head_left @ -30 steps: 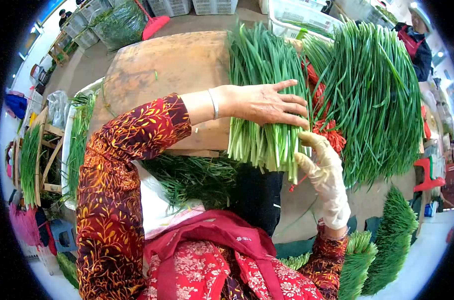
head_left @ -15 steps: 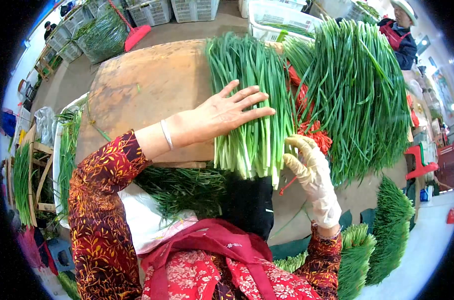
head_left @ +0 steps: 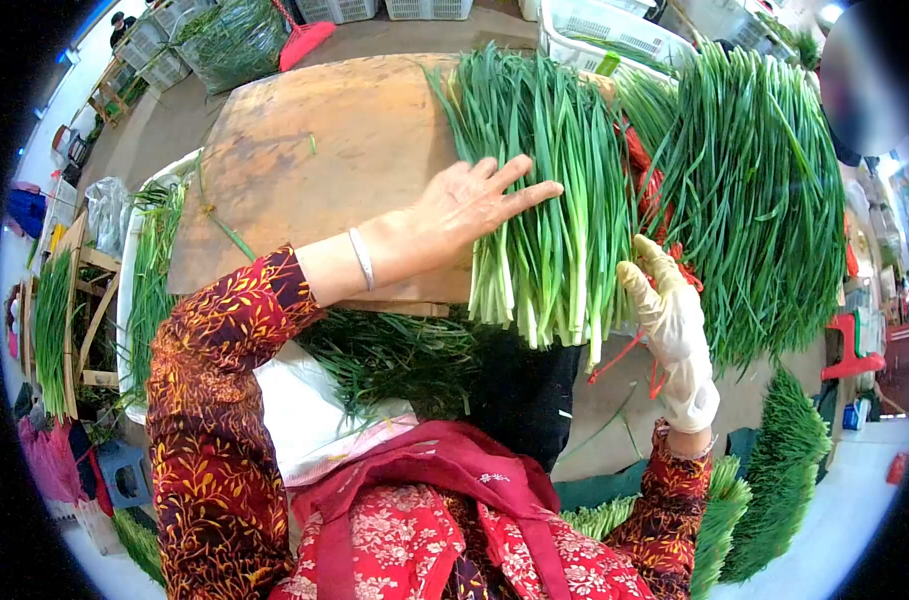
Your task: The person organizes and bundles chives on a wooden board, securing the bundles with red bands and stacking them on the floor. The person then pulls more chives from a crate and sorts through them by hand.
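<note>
Red floral cloth fills my near view: the apron (head_left: 415,540), with patterned sleeves (head_left: 220,440) reaching out from either side. Just ahead, I see loose dark greens (head_left: 395,350) below the front edge of a wooden board (head_left: 325,150). On the board's right part lies a bundle of long green stalks (head_left: 565,220), pale ends toward me. My left hand (head_left: 455,210), wearing a silver bracelet (head_left: 362,258), lies across the bundle's left side, palm down and fingers spread, gripping nothing. My right hand (head_left: 675,330), in a pale glove, is beside the bundle's lower right, open with thumb and fingers apart; a thin red cord (head_left: 617,358) hangs by it, and I can't tell whether it's caught in the palm. Red strands (head_left: 643,165) lie between the bundle and a bigger heap of greens (head_left: 760,200) to the right. Past that heap is a red stool (head_left: 853,350). Beyond the board I have a white basket (head_left: 615,35), a bag of greens (head_left: 230,45), a red dustpan-like thing (head_left: 305,43) and pale crates (head_left: 430,8); a person (head_left: 121,28) is at far upper left.
</note>
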`<state>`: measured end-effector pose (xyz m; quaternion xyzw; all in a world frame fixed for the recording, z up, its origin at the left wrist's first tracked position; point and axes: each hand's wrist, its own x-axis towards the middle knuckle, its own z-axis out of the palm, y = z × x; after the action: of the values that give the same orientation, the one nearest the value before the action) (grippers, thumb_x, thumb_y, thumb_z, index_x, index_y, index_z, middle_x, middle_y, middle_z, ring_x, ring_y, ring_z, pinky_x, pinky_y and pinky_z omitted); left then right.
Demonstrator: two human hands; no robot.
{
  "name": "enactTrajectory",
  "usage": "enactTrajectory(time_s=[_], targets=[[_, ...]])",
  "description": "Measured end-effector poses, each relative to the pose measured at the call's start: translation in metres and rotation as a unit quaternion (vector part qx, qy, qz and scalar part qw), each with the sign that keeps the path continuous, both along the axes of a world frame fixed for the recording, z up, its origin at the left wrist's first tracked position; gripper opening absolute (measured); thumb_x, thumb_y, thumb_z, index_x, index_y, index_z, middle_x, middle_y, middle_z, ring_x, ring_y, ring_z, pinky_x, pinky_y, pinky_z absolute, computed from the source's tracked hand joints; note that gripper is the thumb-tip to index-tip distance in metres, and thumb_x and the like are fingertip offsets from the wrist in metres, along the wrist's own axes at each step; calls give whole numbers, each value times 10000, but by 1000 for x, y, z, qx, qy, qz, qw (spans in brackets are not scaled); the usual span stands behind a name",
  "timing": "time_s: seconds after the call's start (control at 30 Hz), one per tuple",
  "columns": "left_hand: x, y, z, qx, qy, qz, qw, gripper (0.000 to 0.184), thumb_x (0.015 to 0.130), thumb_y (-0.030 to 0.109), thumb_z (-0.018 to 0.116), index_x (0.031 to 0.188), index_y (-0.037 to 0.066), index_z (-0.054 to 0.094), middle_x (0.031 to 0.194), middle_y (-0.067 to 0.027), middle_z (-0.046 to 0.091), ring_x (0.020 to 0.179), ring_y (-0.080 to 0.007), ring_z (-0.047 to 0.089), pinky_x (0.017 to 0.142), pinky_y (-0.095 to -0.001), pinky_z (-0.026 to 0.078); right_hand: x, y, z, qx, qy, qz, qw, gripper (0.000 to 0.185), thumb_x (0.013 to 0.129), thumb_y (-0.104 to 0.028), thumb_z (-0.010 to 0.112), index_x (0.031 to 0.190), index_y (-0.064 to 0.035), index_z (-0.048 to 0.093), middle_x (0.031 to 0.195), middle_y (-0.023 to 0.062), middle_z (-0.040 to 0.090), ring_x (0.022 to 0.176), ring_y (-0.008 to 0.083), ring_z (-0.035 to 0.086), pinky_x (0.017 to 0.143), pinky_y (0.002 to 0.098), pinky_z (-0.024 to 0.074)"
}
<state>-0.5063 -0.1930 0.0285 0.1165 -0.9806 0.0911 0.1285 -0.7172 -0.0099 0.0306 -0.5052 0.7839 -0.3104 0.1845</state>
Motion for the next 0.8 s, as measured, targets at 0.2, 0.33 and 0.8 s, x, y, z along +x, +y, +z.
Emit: enactTrajectory(time_s=[0.2, 0.33, 0.8], targets=[[23, 2, -13, 250, 76, -26, 965, 721, 738, -101, 435, 1382, 175, 265, 1324, -126, 329, 1108, -375, 477, 849, -412, 476, 4, 4, 21, -23, -140, -34, 989, 693, 846, -514, 553, 1271, 24, 453, 1210, 154, 550, 1116, 213, 524, 961, 298, 374], [31, 6, -23, 332, 128, 44, 933, 669, 763, -57, 434, 1381, 141, 272, 1357, -140, 300, 1194, -366, 405, 961, -409, 404, -10, 9, 12, -38, -164, -46, 985, 624, 866, -493, 548, 1277, -30, 478, 1142, 40, 561, 973, 96, 516, 807, 220, 409], [31, 25, -56, 604, 332, 177, 703, 797, 866, 473, 513, 1418, 32, 142, 1464, -196, 154, 1360, -323, 142, 1105, -415, 148, 5, -30, 5, -32, -55, -28, 998, 825, 792, -550, 587, 1350, 4, 334, 1321, 235, 431, 1240, 331, 413, 1025, 342, 316]])
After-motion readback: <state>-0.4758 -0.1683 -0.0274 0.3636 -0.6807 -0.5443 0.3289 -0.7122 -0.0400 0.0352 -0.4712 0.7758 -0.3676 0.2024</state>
